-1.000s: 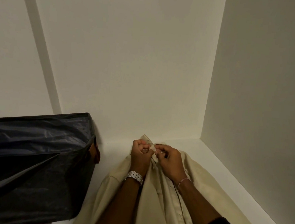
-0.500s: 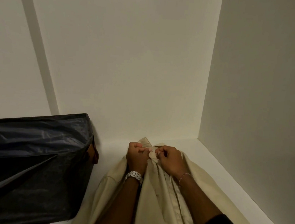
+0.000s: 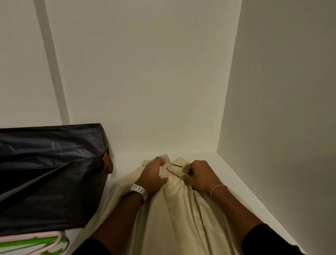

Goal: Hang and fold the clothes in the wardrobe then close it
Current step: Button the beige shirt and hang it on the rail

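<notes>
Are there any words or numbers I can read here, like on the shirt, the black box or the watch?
None can be read.
Shirt: no print or label showing.
Black box: no writing in view.
Watch: only the metal band shows, no dial.
Hangers: plain pink and green, no marks.

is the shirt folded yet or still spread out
Spread out, not folded: the shirt lies lengthwise on the shelf, both hands, left and right, gripping its collar end.
</notes>
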